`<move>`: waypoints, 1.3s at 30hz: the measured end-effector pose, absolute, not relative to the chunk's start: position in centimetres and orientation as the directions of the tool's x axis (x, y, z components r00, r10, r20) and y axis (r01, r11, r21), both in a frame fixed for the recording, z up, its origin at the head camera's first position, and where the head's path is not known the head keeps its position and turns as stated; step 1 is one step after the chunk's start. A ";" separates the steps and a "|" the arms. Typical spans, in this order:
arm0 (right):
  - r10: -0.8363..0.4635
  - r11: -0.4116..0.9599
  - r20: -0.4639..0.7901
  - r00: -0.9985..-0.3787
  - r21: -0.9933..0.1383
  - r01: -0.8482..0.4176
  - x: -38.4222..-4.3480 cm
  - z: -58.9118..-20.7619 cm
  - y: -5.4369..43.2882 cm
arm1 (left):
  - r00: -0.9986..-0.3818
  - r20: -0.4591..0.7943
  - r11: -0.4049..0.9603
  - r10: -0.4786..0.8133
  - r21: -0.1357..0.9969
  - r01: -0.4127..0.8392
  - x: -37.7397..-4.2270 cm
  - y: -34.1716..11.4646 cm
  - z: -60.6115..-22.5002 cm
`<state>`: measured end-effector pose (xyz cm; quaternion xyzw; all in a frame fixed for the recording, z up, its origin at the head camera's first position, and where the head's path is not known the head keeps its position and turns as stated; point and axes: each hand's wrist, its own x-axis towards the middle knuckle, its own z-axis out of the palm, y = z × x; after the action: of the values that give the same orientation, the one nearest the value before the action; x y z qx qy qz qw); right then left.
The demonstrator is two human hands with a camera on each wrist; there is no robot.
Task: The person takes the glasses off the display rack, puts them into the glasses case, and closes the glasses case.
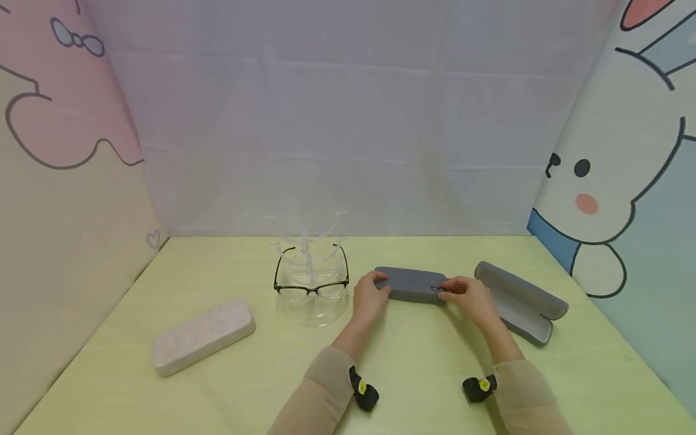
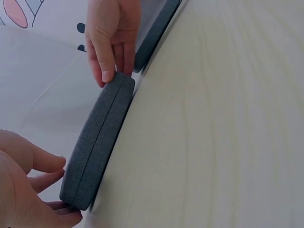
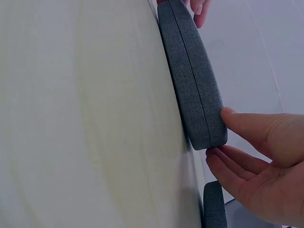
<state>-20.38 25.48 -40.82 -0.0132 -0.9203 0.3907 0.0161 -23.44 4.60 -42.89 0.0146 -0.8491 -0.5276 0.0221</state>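
A closed grey glasses case with a small dark glasses print near its right end lies on the table between both hands. My left hand holds its left end, thumb on the near side of the lid and fingers round the end. At the opposite end, my right hand grips the corner, its thumb beside the print. In the right wrist view, the right thumb presses the case's upper half while the fingers sit under its end. The seam between lid and base looks fully closed in the left wrist view.
Right of the right hand, a second grey glasses case lies open. Black-framed glasses rest on a clear display stand left of the left hand. A pale marbled glasses case lies closed at the left. Patterned cloth walls enclose the table.
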 end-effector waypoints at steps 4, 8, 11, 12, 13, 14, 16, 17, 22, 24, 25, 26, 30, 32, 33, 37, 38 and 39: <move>0.035 0.698 0.012 -0.999 -0.716 0.016 -20.2 -40.6 25.3 | -1.000 0.015 0.462 -0.024 0.887 0.002 -23.1 4.4 -42.4; 0.037 0.706 0.009 -0.999 -0.708 0.020 -20.0 -40.3 25.0 | -1.000 0.012 0.464 -0.010 0.886 0.007 -22.6 4.1 -41.7; 0.046 0.714 0.015 -0.999 -0.700 0.022 -20.0 -40.2 24.9 | -1.000 0.015 0.462 -0.004 0.887 0.011 -22.3 3.8 -41.2; 0.049 0.717 0.017 -0.999 -0.697 0.024 -20.0 -40.2 24.8 | -1.000 0.014 0.461 0.000 0.887 0.013 -22.2 3.8 -41.1; 0.054 0.719 0.019 -0.998 -0.694 0.026 -20.0 -40.1 24.7 | -1.000 0.014 0.463 0.005 0.886 0.015 -22.2 3.7 -41.0; 0.057 0.722 0.019 -0.998 -0.691 0.028 -20.0 -40.1 24.7 | -1.000 0.015 0.465 0.010 0.885 0.018 -22.1 3.6 -41.0; 0.064 0.727 0.025 -0.998 -0.686 0.029 -20.0 -40.1 24.6 | -1.000 0.021 0.466 0.019 0.884 0.028 -22.0 3.4 -40.9; 0.066 0.730 0.029 -0.997 -0.683 0.028 -20.0 -40.1 24.5 | -0.999 0.026 0.466 0.025 0.884 0.034 -22.0 3.3 -40.9; 0.084 0.749 0.055 -0.995 -0.662 0.027 -20.1 -40.2 24.2 | -0.997 0.042 0.450 0.057 0.891 0.063 -21.7 2.7 -40.6; 0.086 0.760 0.073 -0.994 -0.650 0.018 -20.2 -40.1 24.1 | -0.996 0.046 0.444 0.071 0.893 0.073 -21.6 2.4 -40.5; 0.085 0.764 0.084 -0.993 -0.645 0.011 -20.2 -40.1 24.0 | -0.996 0.049 0.438 0.077 0.895 0.078 -21.5 2.2 -40.4; 0.083 0.767 0.097 -0.992 -0.641 0.002 -20.2 -40.1 24.0 | -0.995 0.054 0.434 0.083 0.897 0.085 -21.5 2.0 -40.4; 0.080 0.765 0.146 -0.986 -0.643 -0.034 -20.1 -39.8 23.3 | -0.991 0.072 0.402 0.111 0.909 0.111 -21.3 1.3 -40.1; 0.080 0.753 0.162 -0.983 -0.656 -0.047 -20.1 -39.7 22.9 | -0.990 0.080 0.396 0.119 0.910 0.121 -21.2 0.9 -40.0; 0.080 0.747 0.170 -0.982 -0.663 -0.054 -20.0 -39.6 22.6 | -0.989 0.082 0.392 0.121 0.911 0.123 -21.1 0.7 -40.0; 0.073 0.706 0.185 -0.980 -0.704 -0.080 -20.1 -39.4 21.6 | -0.989 0.099 0.406 0.114 0.903 0.137 -20.6 -0.2 -39.5; 0.073 0.698 0.189 -0.979 -0.711 -0.085 -20.1 -39.4 21.3 | -0.988 0.109 0.413 0.110 0.899 0.145 -20.4 -0.4 -39.3; 0.071 0.690 0.188 -0.980 -0.719 -0.088 -20.1 -39.4 21.0 | -0.987 0.120 0.419 0.107 0.895 0.155 -20.2 -0.7 -39.1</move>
<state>-20.12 21.01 -39.40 0.0046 -0.9136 0.3938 0.1010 -20.22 -0.67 -39.12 -0.0777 -0.8421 -0.5332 0.0222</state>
